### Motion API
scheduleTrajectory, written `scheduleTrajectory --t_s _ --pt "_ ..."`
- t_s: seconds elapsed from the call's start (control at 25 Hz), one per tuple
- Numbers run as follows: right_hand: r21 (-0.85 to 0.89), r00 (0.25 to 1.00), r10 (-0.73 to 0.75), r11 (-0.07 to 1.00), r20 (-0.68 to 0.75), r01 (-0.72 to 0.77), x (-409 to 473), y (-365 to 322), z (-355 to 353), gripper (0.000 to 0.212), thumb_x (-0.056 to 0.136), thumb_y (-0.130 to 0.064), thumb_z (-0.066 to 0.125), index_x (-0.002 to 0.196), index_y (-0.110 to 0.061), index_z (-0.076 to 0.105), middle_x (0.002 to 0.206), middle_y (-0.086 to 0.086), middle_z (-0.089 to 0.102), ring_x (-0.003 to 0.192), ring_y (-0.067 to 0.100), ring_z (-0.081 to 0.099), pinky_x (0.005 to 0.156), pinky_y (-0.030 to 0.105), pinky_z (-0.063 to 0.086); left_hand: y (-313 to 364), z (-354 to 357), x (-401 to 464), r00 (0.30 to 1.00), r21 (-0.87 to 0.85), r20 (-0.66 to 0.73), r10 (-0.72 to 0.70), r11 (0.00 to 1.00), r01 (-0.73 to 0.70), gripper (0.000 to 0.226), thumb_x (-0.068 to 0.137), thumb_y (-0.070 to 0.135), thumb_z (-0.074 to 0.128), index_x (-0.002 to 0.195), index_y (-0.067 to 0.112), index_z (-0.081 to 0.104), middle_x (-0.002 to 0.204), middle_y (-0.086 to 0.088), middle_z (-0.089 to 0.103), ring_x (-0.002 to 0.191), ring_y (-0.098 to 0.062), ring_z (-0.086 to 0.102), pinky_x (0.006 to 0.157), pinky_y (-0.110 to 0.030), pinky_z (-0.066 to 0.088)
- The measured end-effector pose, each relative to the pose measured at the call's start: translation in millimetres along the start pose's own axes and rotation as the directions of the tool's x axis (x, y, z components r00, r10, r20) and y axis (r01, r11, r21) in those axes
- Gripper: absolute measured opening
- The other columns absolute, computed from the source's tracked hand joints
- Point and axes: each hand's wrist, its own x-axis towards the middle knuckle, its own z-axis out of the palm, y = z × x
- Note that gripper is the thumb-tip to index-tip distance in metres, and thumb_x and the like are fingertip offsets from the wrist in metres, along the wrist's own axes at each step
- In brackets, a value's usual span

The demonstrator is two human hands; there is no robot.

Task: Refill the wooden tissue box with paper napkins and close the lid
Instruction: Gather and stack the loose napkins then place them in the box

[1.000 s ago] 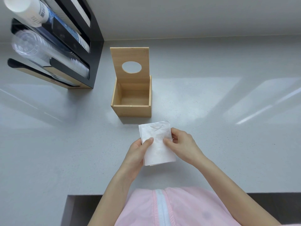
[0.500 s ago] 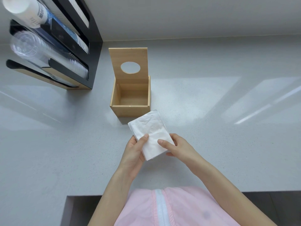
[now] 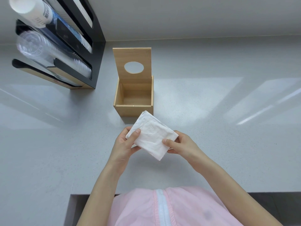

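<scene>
- At the counter's (image 3: 48, 144) far left corner, a black cup dispenser (image 3: 78, 51) is standing with paper and clear cups lying in its slots; we are leaving it out of this job.
- Our left hand (image 3: 125, 144) is closing on the left edge of the napkin stack (image 3: 151, 137), thumb on top, fingers under it.
- The stack is hanging tilted above the counter, just in front of the wooden tissue box (image 3: 133, 110), its far corner overlapping the box's front wall from our view.
- The box is sitting empty toward the far edge, its lid (image 3: 132, 62) standing upright at the back.
- Our right hand (image 3: 180, 144) is pinching the stack's right corner.
- We are judging this as squaring up before loading; next we need to turn the stack to match the opening and lower it in.
</scene>
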Motion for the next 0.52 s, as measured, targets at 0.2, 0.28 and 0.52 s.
scheduleTrajectory --t_s 0.2,0.28,0.52 --pt "-0.104 0.994 -0.109 0.989 -0.026 0.105 4.6 -22.6 4.9 0.009 0.090 -0.016 0.057 0.098 -0.019 0.059 0.101 0.000 0.066 0.089 0.012 0.062 0.073 0.016 0.053 21.8 -14.3 5.9 0.994 0.185 -0.054 0.090 0.979 -0.079 0.004 0.090 0.018 0.055 0.089 0.019 0.058 0.081 0.005 0.063 0.064 0.004 0.063 0.059 -0.015 0.055" --pt "-0.122 0.988 -0.148 0.982 -0.042 0.142 8.0 -36.2 8.5 0.009 0.091 -0.016 0.055 0.097 -0.021 0.060 0.100 0.000 0.066 0.090 0.014 0.063 0.074 0.018 0.054 34.8 -19.4 9.7 0.990 0.231 -0.047 0.131 0.966 -0.117 0.007 0.090 0.016 0.055 0.086 0.021 0.058 0.078 0.006 0.062 0.060 0.004 0.061 0.059 -0.014 0.053" --pt "-0.189 0.952 -0.281 0.948 -0.117 0.257 32.9 -86.2 17.9 0.018 0.091 -0.015 0.053 0.077 -0.025 0.057 0.084 -0.004 0.062 0.079 0.015 0.061 0.078 0.027 0.055 73.9 -39.8 33.0 0.977 0.392 -0.038 0.208 0.903 -0.177 0.009 0.088 0.019 0.058 0.080 0.023 0.058 0.081 0.005 0.060 0.078 -0.014 0.057 0.080 -0.036 0.047"
